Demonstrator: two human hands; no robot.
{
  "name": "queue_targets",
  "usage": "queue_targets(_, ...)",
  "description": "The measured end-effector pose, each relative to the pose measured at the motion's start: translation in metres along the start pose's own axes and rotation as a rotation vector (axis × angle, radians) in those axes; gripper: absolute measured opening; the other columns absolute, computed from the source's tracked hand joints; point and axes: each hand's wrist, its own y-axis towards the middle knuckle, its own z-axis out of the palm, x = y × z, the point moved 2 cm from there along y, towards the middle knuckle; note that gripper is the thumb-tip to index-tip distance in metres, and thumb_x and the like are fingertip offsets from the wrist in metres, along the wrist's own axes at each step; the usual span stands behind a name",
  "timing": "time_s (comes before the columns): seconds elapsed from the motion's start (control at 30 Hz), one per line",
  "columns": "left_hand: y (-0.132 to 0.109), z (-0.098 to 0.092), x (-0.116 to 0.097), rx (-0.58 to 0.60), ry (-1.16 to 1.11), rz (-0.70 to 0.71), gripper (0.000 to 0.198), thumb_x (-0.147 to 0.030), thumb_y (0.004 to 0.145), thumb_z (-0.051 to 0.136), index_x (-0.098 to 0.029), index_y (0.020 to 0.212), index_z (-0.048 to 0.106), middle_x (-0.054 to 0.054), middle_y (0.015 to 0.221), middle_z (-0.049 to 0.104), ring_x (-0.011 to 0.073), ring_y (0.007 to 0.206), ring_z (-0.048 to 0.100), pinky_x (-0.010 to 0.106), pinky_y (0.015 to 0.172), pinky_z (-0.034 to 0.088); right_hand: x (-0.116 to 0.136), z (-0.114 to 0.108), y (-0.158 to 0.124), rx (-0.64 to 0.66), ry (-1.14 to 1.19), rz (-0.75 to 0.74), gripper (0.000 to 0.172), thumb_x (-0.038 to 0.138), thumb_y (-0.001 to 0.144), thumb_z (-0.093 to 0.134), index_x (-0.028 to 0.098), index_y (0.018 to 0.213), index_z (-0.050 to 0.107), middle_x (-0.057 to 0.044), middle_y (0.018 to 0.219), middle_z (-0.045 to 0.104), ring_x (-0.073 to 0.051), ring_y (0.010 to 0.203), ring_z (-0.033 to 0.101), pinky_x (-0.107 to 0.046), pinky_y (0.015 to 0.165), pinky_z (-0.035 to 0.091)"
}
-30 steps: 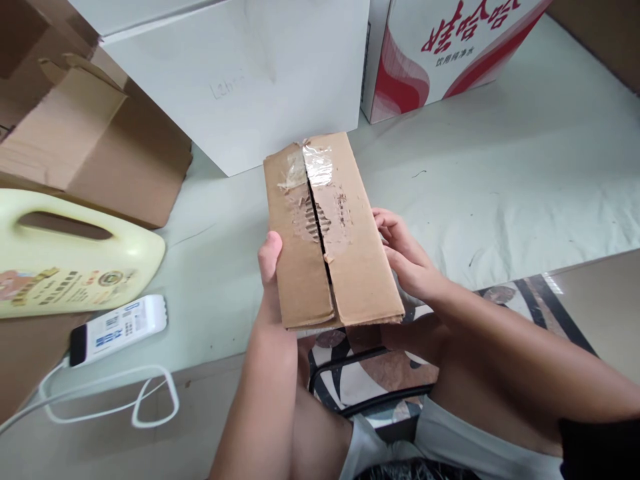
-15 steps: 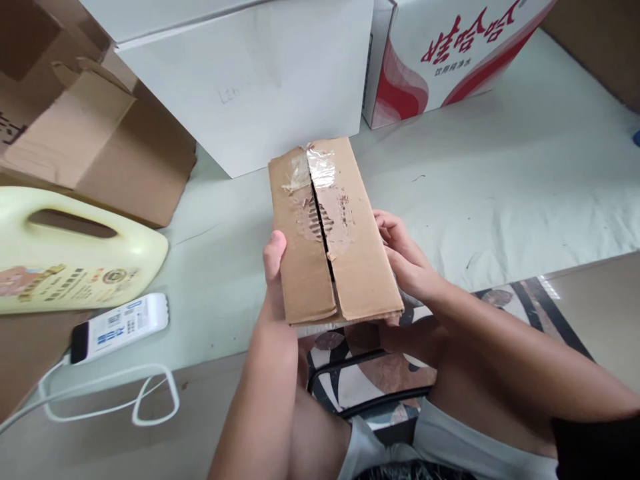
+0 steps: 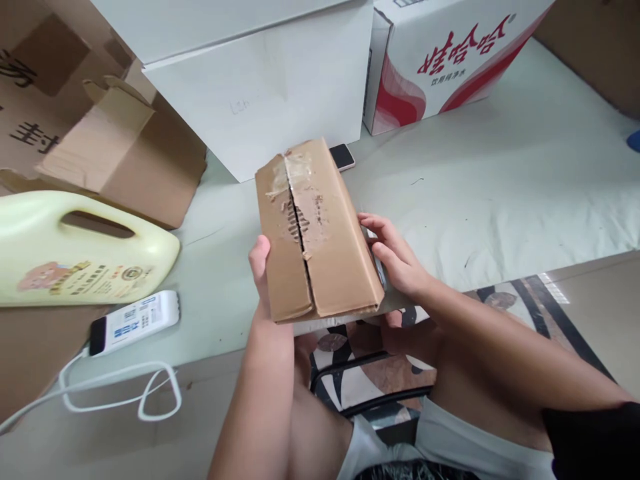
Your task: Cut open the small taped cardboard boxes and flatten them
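Observation:
A brown cardboard box (image 3: 335, 260) with torn, taped flaps is tilted above the near edge of the pale green surface. My left hand (image 3: 260, 270) grips its left side, the thumb on the edge and the other fingers hidden below. My right hand (image 3: 397, 257) is at the box's right side, fingers bent, next to something shiny and greyish that is mostly hidden and too small to name. Whether the right fingers hold that thing or the box cannot be made out. Behind the box a dark phone (image 3: 343, 157) lies partly covered.
A white box (image 3: 280, 87) and a red-and-white carton (image 3: 450, 67) stand at the back. On the left are an open cardboard box (image 3: 150, 153), a yellow jug (image 3: 100, 267) and a white power bank (image 3: 145, 320) with a looping cable (image 3: 117, 405).
The cardboard box has moved left and tilted, showing more of its right side. My right hand has shifted left along with it. The phone behind has come into view.

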Motion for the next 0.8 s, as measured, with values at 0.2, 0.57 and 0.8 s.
queue_targets(0.2, -0.008, -0.002, -0.011, 0.026, -0.07, 0.128, 0.035, -0.058, 0.093, 0.053, -0.033, 0.109, 0.071, -0.008, 0.088, 0.079, 0.0238, 0.114, 0.071, 0.03, 0.097, 0.057, -0.001, -0.002, 0.001, 0.029, 0.101, 0.059, 0.07, 0.074, 0.096, 0.041, 0.026, 0.146, 0.048, -0.013, 0.162, 0.048, -0.031, 0.15, 0.047, -0.057, 0.125, 0.035)
queue_targets(0.57, 0.013, -0.005, 0.0, -0.075, -0.156, -0.137, 0.027, -0.033, 0.092, 0.056, -0.018, 0.111, 0.069, 0.003, 0.089, 0.078, 0.0188, 0.079, 0.074, 0.031, 0.077, 0.06, 0.004, -0.008, 0.002, -0.003, 0.055, 0.02, 0.072, 0.074, 0.096, 0.032, 0.029, 0.151, 0.045, -0.007, 0.163, 0.047, -0.034, 0.151, 0.043, -0.055, 0.124, 0.039)
queue_targets(0.8, 0.015, -0.013, 0.003, -0.027, 0.072, 0.01, 0.045, -0.042, 0.083, 0.072, -0.026, 0.124, 0.064, 0.004, 0.105, 0.077, 0.0248, 0.099, 0.074, 0.034, 0.079, 0.059, 0.009, -0.011, 0.006, -0.049, 0.012, 0.015, 0.07, 0.072, 0.096, 0.039, 0.028, 0.149, 0.048, -0.006, 0.164, 0.047, -0.031, 0.151, 0.044, -0.052, 0.125, 0.037)
